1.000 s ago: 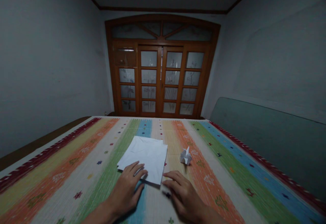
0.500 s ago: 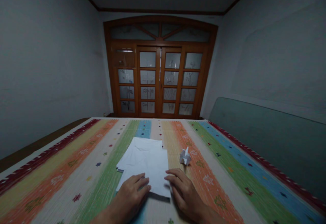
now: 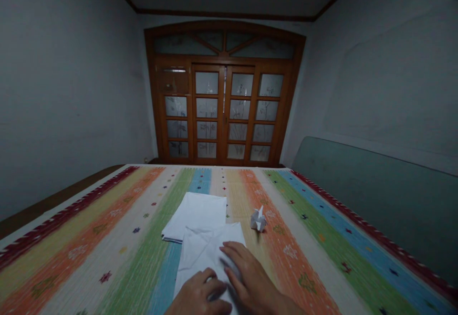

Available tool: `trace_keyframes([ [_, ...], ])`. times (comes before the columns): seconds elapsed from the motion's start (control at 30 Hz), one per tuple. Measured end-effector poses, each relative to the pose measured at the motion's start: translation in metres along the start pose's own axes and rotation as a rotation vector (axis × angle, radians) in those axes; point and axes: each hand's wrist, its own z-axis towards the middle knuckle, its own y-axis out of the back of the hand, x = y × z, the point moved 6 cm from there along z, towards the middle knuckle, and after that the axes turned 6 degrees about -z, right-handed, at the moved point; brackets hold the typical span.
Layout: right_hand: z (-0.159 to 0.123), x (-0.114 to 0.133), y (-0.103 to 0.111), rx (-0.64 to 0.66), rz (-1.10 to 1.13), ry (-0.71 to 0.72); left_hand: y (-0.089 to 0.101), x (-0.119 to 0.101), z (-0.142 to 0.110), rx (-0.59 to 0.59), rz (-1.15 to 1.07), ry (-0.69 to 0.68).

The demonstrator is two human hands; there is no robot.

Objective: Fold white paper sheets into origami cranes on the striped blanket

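Front sheet (image 3: pixel 200 253): white paper, lying near the middle of the surface (image 3: pixel 36 210) from left to right, well away from the far edge and toward the near side. Creases show across its upper left part; its near edge is hidden by our hands.

Left hand (image 3: pixel 203 296): over the near part of the sheet, fingers curled. Right hand (image 3: pixel 252 277): over its right side, fingers reaching forward, a gap between the upper and lower ones. Blur and shadow there; we cannot tell whether either hand pinches the paper or only rests on it.

Handling note, our judgement: the sheet is thin and would slide on cloth, so one flat hand should anchor it while the other works an edge. Line up corners before pressing, then press from the middle outward, lightly, so the old creases do not steer a new one.

Just beyond, toward the far edge: a paper stack (image 3: pixel 200 210), close enough to snag. Toward the right edge: a small folded figure (image 3: pixel 258 220), apart from the sheet. Striped cloth (image 3: pixel 82 243) underneath; best kept unwrinkled.
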Motion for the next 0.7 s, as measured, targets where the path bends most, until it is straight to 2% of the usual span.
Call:
trace_keyframes([
  [0.07, -0.003, -0.002, -0.011, 0.061, -0.057, -0.002, -0.001, 0.005, -0.002, 0.038, 0.061, -0.003],
  [0.17, -0.005, -0.005, -0.023, 0.104, -0.118, 0.011, -0.001, 0.024, -0.007, 0.016, 0.113, 0.146],
  [0.27, -0.005, -0.006, -0.031, 0.106, -0.151, 0.022, -0.009, 0.034, -0.01, 0.093, 0.096, 0.206],
  [0.4, -0.003, -0.003, -0.04, 0.098, -0.176, 0.049, -0.015, 0.034, -0.007, 0.202, 0.097, 0.229],
  [0.53, -0.001, -0.001, -0.045, 0.168, -0.182, 0.041, -0.011, 0.033, -0.002, 0.27, 0.076, 0.247],
  [0.7, 0.001, -0.003, -0.041, 0.209, -0.162, 0.017, -0.001, 0.039, 0.002, 0.282, 0.044, 0.295],
])
